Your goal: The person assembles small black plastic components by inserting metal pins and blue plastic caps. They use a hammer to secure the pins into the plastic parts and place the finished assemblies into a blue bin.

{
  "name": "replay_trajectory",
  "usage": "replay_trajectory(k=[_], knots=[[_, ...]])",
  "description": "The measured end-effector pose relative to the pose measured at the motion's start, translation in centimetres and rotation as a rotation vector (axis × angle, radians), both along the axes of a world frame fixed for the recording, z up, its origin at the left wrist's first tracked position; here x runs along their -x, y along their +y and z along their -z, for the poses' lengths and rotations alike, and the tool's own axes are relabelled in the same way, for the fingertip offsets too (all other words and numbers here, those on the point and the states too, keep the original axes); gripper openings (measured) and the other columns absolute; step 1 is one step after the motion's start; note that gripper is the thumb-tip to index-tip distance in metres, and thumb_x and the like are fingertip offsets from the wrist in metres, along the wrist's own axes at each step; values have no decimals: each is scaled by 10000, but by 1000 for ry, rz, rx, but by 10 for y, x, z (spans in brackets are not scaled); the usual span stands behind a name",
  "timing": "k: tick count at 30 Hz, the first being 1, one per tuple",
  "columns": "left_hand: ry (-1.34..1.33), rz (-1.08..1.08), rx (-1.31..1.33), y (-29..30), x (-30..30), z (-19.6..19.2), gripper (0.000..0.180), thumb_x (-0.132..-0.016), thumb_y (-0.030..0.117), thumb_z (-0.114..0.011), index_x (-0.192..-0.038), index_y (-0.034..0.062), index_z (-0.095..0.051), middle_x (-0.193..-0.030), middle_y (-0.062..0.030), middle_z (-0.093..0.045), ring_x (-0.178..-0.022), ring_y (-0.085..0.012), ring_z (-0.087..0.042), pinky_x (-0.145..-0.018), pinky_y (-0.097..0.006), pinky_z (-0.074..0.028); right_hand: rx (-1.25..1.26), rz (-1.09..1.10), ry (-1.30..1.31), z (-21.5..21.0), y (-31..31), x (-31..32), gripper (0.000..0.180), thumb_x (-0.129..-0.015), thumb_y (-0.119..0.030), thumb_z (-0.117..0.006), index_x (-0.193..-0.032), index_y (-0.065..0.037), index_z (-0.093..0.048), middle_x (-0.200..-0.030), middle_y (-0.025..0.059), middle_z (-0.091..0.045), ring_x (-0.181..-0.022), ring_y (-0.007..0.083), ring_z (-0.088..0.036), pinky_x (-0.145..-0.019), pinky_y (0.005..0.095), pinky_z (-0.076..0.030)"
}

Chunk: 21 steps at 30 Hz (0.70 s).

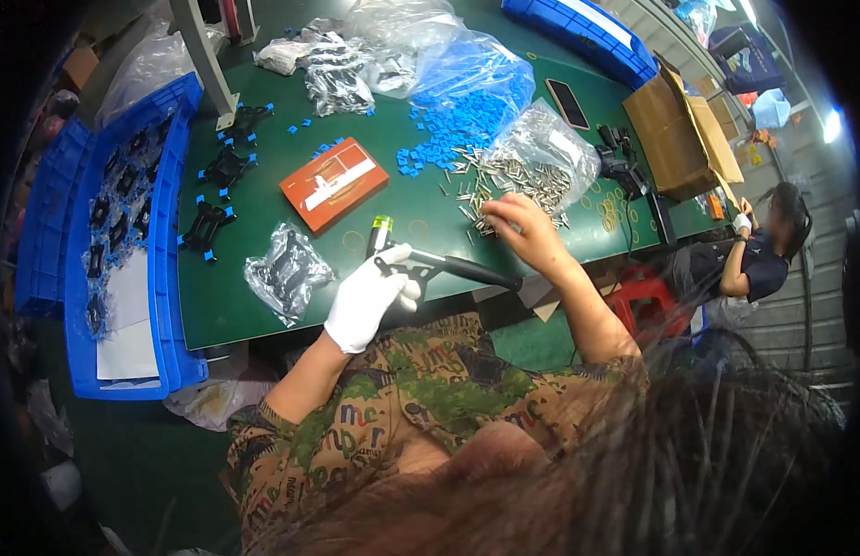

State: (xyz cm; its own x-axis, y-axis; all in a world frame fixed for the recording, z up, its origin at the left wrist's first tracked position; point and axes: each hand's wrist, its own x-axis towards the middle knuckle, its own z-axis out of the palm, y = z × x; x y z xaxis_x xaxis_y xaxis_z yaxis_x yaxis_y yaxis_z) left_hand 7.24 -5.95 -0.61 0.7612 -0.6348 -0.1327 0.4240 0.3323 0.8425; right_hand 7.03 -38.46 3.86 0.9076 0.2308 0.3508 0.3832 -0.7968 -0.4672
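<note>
Bracket (422, 271) partly hidden, gripped by gloved left hand (367, 298); right hand (533, 237) curled near pins (504, 174), pinch unclear.

Gloved left hand (365, 304), holding black part (419, 272); bare right hand (532, 235), near loose metal pins (548, 191); black-handled hammer (478, 271); red-brown block (334, 185); scattered blue clips (462, 120); green table (231, 306).
</note>
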Motion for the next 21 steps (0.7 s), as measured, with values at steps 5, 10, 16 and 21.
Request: replay_trajectory(k=[5, 10, 16, 21], knots=[[44, -19, -89, -7, 21, -5, 453, -1036, 43, -560, -1465, -72, -471, -971, -148, -696, -824, -186, -683, -783, -321, -592, 262, -123, 82, -9, 10, 6, 272, -928, -111, -672, -1193, -152, -722, -1005, 42, -625, -1002, 259, -605, -886, 407, -423], [26, -2, -157, 2, 33, 1, 445, -1039, 82, -576, -1450, -67, -494, -976, -127, -703, -826, -171, -683, -787, -311, -583, 520, -242, 26, -12, 5, -9, 316, -891, -140, -631, -1167, -243, -744, -1013, 5, -606, -1035, 216, -598, -872, 415, -417], [37, 17, -208, 4, 41, 8, 401, -1046, 122, -573, -1418, -26, -557, -992, -95, -711, -826, -140, -682, -781, -285, -560, 466, -233, 10, -2, 8, -14, 176, -938, -193, -657, -1089, -170, -744, -992, 23, -604, -1023, 227, -598, -881, 416, -416], [-38, 22, -221, 5, 45, 5, 361, -1051, 119, -568, -1383, -20, -586, -965, -87, -712, -800, -131, -683, -767, -269, -553, 290, -154, -42, -10, 17, -2, 160, -916, -190, -707, -1055, -116, -737, -990, 35, -629, -1021, 235, -610, -897, 411, -419]])
